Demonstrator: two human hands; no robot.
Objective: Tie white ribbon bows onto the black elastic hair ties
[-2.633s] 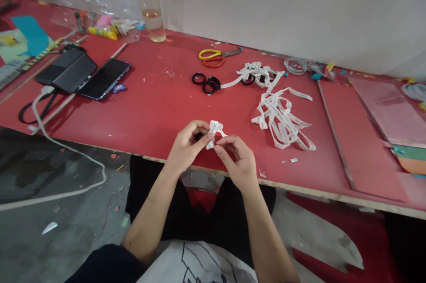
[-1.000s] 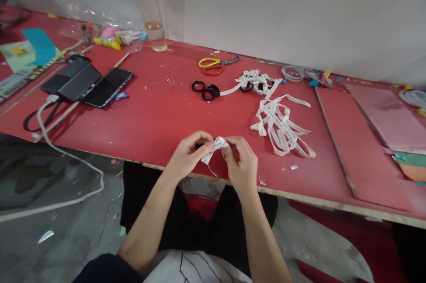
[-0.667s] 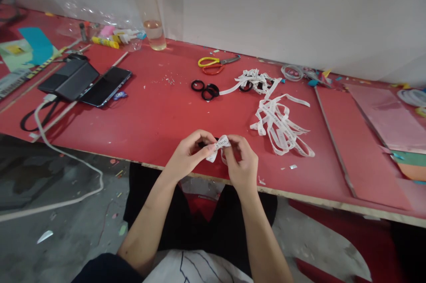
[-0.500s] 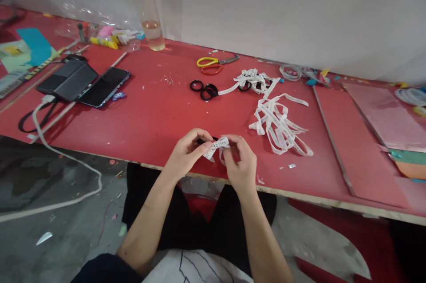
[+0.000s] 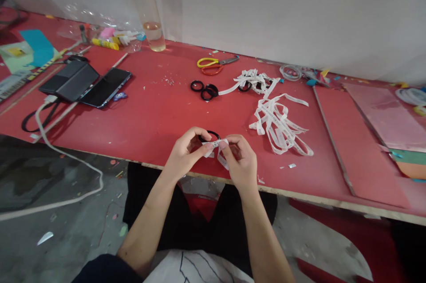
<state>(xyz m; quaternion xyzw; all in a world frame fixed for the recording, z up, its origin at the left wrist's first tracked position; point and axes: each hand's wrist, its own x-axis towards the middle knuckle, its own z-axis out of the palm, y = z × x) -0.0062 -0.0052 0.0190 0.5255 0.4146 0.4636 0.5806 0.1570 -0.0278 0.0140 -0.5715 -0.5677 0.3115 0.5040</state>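
White printed ribbon (image 5: 215,143), one length, gathered and folded; held just above the near edge of the red worktop (image 5: 159,127), lettering too small to read. Left hand (image 5: 187,151): grip closed, thumb and fingers pinching the ribbon's left part. Right hand (image 5: 242,158): grip closed, thumb and forefinger pinching its right part, a loop hanging below. Black ring (image 5: 214,132), one, directly behind the ribbon between the hands; whether attached cannot be told.

Loose ribbon heap (image 5: 279,125), printed, tangled, to the right of the hands. Bunched ribbon pile (image 5: 255,80), beyond it, a black band partly showing within. Black bands (image 5: 214,89), a group beside that pile's trailing end. Snips (image 5: 220,62), yellow and red handles, farther back. Phone (image 5: 108,88), dark-screened, lying at left. Bottle (image 5: 153,30), clear, upright, part-filled, near the wall. Red board (image 5: 356,150), flat, at right.
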